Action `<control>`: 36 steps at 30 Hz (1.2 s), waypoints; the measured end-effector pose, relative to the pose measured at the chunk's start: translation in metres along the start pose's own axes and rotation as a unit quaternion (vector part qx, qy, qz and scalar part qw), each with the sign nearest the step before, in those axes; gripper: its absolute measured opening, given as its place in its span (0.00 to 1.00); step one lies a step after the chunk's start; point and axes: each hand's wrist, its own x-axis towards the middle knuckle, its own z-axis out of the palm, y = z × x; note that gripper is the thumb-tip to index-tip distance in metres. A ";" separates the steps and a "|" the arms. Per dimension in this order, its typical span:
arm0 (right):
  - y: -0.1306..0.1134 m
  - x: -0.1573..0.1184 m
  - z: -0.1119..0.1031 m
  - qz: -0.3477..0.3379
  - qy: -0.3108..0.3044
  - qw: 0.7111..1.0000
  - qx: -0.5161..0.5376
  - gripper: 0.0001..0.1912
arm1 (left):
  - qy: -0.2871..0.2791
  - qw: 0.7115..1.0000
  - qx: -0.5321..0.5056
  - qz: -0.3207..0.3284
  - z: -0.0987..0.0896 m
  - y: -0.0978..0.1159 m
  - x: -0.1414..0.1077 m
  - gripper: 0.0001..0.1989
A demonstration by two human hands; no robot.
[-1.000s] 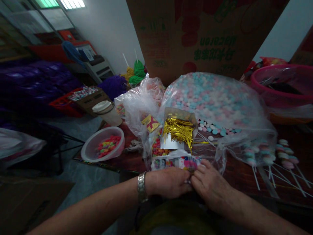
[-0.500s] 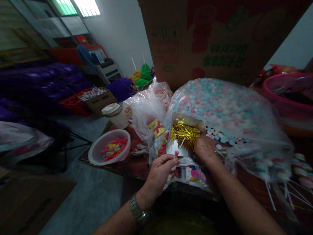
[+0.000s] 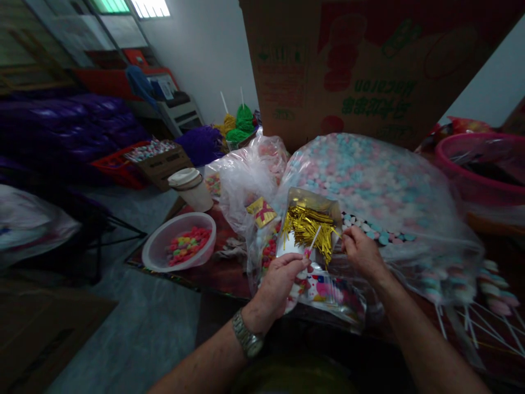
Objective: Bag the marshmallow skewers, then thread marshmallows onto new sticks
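Two hands up over the near edge of the dark red table [image 3: 225,284]. Left hand [image 3: 276,282], metal watch [image 3: 247,334] on the wrist: narrow grip, thumb and fingertips pinching the base of a thin white stick [image 3: 315,239]. Stick tilts up and away; colourful candy [image 3: 301,290] in clear plastic hangs below the fingers. Beside it, printed clear plastic bags [image 3: 330,293] lie flat at the edge

Change: right hand [image 3: 365,254] has come back off the pile of shiny gold ties [image 3: 307,221]. Its grip is narrow too, looks like one thin gold strip [image 3: 337,233] at the fingertips. Means both hands are loaded, strip and stick still apart. Ties sit in an open-topped grey box [image 3: 314,198] just beyond the left hand

Frosted plastic bowl [image 3: 153,257] of red, yellow and green candy rings [image 3: 188,245] off to the left. Behind the tie box, big clear bag [image 3: 369,169] of pastel candies, pink plastic basin [image 3: 455,167] right of it. Large printed brown carton [image 3: 295,71] at the back
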 end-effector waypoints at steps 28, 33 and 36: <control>-0.012 -0.090 0.026 -0.079 0.008 0.962 0.260 0.10 | -0.079 0.995 0.027 0.047 0.017 -0.038 -0.008 0.17; -0.013 -0.089 0.004 -0.007 -0.140 0.904 0.404 0.12 | -0.161 0.986 0.050 -0.003 0.012 -0.037 -0.014 0.16; -0.018 -0.084 -0.023 -0.103 -0.198 0.913 0.340 0.09 | -0.264 0.959 -0.032 -0.092 0.011 -0.032 -0.016 0.17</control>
